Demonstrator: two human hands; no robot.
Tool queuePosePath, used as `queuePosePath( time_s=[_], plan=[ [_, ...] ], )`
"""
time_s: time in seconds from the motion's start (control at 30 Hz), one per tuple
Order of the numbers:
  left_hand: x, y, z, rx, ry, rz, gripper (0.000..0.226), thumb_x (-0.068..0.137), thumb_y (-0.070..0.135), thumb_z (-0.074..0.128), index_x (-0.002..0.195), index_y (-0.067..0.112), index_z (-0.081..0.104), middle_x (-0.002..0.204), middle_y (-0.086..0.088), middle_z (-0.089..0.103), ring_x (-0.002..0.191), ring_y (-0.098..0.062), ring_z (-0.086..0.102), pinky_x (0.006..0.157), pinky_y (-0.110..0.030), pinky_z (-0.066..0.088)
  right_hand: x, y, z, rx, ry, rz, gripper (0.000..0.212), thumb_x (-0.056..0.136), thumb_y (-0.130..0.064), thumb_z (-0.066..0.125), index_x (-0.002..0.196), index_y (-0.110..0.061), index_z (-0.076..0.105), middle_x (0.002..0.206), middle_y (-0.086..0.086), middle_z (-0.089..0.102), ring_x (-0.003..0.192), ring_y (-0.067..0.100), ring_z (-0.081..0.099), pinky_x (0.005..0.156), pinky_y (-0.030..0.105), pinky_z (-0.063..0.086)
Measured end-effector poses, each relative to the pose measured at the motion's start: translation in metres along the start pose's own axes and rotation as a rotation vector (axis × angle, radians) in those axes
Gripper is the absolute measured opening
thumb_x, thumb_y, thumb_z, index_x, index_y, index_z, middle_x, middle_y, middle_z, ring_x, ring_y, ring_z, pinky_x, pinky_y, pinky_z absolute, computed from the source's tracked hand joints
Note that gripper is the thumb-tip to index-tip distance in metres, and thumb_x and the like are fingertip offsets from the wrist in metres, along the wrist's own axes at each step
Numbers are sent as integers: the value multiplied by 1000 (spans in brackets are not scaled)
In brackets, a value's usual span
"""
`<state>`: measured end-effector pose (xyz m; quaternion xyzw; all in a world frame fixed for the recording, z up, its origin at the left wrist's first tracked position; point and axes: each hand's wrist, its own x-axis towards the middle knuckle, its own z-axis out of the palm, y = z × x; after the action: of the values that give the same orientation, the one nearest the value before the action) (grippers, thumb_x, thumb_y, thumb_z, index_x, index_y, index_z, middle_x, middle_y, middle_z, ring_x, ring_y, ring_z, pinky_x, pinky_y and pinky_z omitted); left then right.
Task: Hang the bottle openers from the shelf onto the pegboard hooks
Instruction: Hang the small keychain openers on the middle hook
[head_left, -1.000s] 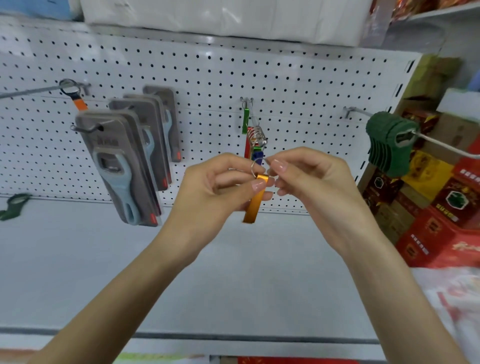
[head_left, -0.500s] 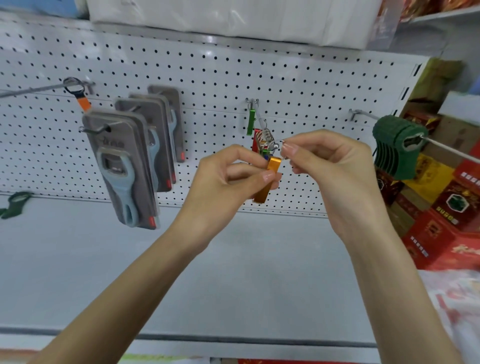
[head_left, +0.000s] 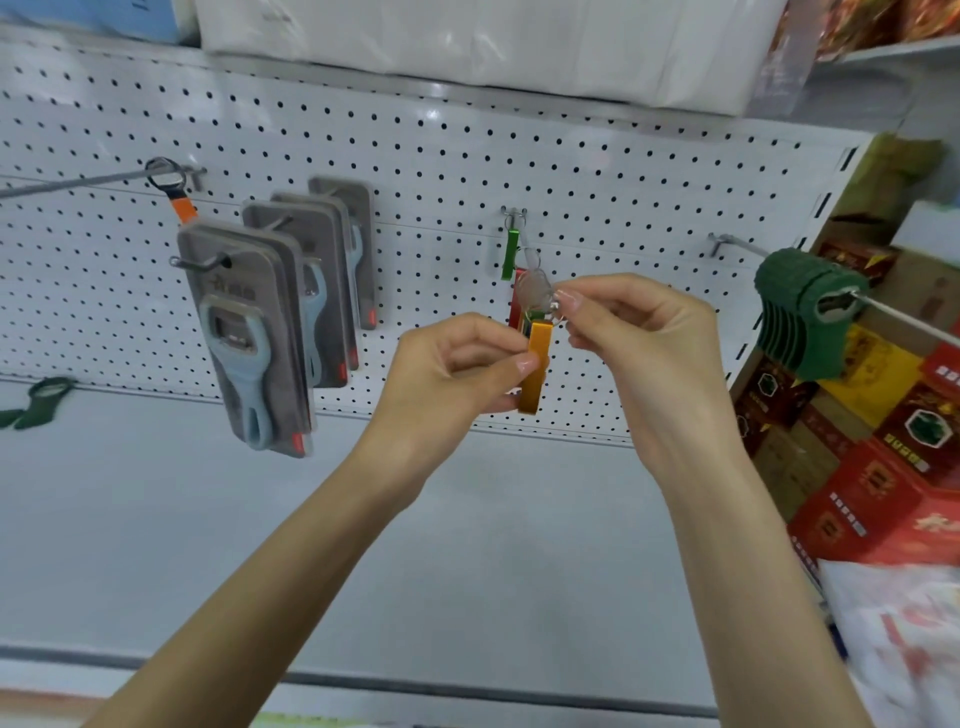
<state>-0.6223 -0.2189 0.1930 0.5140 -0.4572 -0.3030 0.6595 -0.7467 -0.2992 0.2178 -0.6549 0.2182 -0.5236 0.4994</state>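
Note:
An orange bar-shaped bottle opener (head_left: 536, 366) hangs upright between my hands in front of the white pegboard (head_left: 447, 156). My left hand (head_left: 457, 369) pinches its body. My right hand (head_left: 639, 332) pinches its metal key ring (head_left: 555, 309) at the tip of the middle hook (head_left: 519, 228). On that hook hang a green opener (head_left: 510, 254) and a cluster of coloured openers with rings (head_left: 532, 291), partly hidden by my fingers. A green opener (head_left: 36, 402) lies on the shelf (head_left: 260, 545) at far left.
Carded blue openers (head_left: 249, 332) hang on hooks at left, with an orange-handled opener (head_left: 176, 195) on a long hook beyond them. Green openers (head_left: 800, 312) fill a long hook at right. Red boxes (head_left: 883, 457) stand at the right; white packages sit above the pegboard.
Both hands have carried the orange opener up and toward the middle hook. My right hand's pinch on the ring now sits at the hook's tip.

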Motion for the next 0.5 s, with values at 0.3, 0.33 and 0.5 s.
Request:
queuePosePath(
  time_s=[0.3,0.33,0.5],
  plan=[
    [3,-11,1,26,74,0,3,84,3,67,86,4,69,80,-9,75,70,-14,69,68,-21,56,2,17,-4,97,-24,56,9,80,-9,73,83,-16,77,76,-2,73,66,5,60,65,16,48],
    [3,-11,1,24,80,8,3,84,2,67,85,4,69,78,-8,75,69,-13,68,68,-21,55,2,17,-4,102,-28,55,9,80,-9,73,84,-15,77,77,-2,73,66,5,60,66,16,48],
    [1,-13,4,35,114,39,5,83,-2,68,85,2,70,77,-5,72,66,-6,65,64,-12,50,0,19,-8,97,-29,49,11,81,-9,72,83,-18,77,79,-2,74,70,7,60,69,17,49]
  ],
)
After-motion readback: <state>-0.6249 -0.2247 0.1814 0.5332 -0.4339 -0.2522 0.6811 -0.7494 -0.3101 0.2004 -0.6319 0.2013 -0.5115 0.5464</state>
